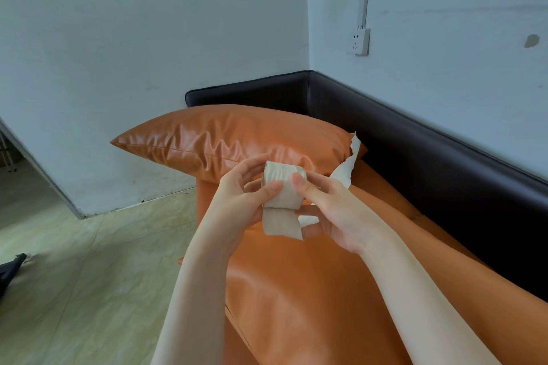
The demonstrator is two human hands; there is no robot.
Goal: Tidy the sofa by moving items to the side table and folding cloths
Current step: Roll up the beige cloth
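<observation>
Both bare forearms are reaching forward over the orange sofa seat point(311, 290), and the two hands are meeting above it. The left hand point(237, 201) is gripping a roll of beige tissue paper point(281, 187) from its left side, thumb pressing on the front and fingers curling behind. The right hand point(329, 210) is pinching the same roll from the right, thumb lying on top, its lower fingers curling around a loose sheet hanging below. A torn strip of the paper point(350, 163) is trailing up to the right. Just beyond, an orange cushion point(231, 139) is lying against the dark sofa backrest point(415, 139). Farther off, a wall socket point(361, 41) is sitting on the pale wall
</observation>
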